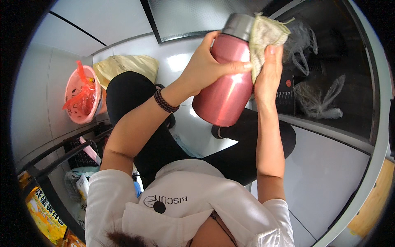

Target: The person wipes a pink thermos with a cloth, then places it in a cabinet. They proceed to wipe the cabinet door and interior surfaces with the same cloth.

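A large pinkish-red metallic bottle (230,80) with a grey cap (239,26) is held up, tilted, before the person. My left hand (213,61) is wrapped around its upper body, the thumb across the front. My right hand (270,68) holds a pale yellow-green cloth (265,38) against the right side of the bottle and its cap, palm and fingers behind the cloth. Parts of the right fingers are hidden by the cloth.
At left stand a pink bin (68,103) with a red plastic bag (85,97) and a yellowish bag (129,66). A black rack (46,173) with packets is at lower left. Clear plastic bags (321,102) lie in a dark open cabinet compartment at right. A frosted-glass panel (185,18) is ahead.
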Demonstrator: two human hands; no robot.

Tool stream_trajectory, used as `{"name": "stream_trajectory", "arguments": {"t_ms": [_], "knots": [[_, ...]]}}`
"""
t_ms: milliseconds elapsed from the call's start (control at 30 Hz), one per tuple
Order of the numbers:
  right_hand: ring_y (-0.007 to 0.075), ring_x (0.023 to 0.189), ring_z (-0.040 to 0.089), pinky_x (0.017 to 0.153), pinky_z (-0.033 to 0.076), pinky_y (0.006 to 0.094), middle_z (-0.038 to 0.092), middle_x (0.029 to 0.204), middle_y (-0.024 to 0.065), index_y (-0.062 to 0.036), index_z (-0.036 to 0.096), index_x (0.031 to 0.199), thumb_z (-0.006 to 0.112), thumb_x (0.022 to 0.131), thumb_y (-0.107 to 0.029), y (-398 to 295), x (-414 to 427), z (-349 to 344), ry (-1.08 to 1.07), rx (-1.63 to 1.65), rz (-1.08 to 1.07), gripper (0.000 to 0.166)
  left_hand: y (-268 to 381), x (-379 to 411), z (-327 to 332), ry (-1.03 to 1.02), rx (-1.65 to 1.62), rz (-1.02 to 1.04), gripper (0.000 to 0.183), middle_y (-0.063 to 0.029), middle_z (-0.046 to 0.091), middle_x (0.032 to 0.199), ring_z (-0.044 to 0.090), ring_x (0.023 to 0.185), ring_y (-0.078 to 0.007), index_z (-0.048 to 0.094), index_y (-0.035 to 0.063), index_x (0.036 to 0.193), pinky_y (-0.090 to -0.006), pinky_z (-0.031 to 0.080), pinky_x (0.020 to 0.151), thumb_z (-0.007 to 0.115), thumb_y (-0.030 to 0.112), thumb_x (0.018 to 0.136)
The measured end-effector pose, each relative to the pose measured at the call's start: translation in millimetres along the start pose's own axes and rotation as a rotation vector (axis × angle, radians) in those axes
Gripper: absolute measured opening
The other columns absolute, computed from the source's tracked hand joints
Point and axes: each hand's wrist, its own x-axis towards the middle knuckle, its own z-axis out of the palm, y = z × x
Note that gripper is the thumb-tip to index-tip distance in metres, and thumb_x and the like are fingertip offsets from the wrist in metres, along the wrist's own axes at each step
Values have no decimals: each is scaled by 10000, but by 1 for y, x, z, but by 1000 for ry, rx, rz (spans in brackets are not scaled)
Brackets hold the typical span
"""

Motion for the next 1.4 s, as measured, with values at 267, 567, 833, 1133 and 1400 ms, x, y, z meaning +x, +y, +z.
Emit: {"name": "stream_trajectory", "arguments": {"t_ms": [267, 567, 833, 1133, 1400], "knots": [[402, 1398, 60, 1115, 109, 443, 123, 1492, 269, 68, 207, 1412, 311, 985, -282, -1, -45, 1, -293, -447, -351, 562, 20, 17, -23, 46, -360, -16, 689, -131, 556, 1100, 588, 955, -182, 400, -8, 1224, -318, 507, 823, 791, 260, 724], [189, 1176, 467, 1000, 373, 329, 456, 1312, 111, -36, 319, 1394, 336, 986, -404, -8, 11, -6, -13, 250, 210, 549, 16, 8, -5, -100, -362, -99, 759, -129, 525, 1149, 549, 1021, -197, 356, -5, 1291, -335, 477, 876, 771, 283, 725], [283, 1387, 139, 1120, 110, 361, 153, 1492, 202, 56, 88, 1439, 319, 981, -359, -3, -30, 15, -231, 36, -150, 659, 34, 17, -35, -2, -498, -68, 498, -91, 574, 1078, 583, 944, -158, 462, 26, 1200, -315, 504, 818, 681, 260, 819], [291, 1397, 128, 1125, 85, 375, 146, 1501, 210, 81, 93, 1434, 344, 964, -233, -9, -41, 26, -179, 219, -154, 618, 37, 12, -50, -98, -385, -40, 597, -103, 523, 1200, 530, 1078, -183, 395, 33, 1300, -330, 447, 920, 652, 302, 833], [241, 1273, 386, 1055, 337, 412, 367, 1412, 103, -45, 353, 1360, 471, 946, -351, 26, -23, -21, -161, 662, 309, 528, 35, 2, -13, -206, -307, 43, 800, -95, 507, 1247, 499, 1139, -188, 358, 26, 1338, -321, 395, 973, 765, 297, 704]]}}
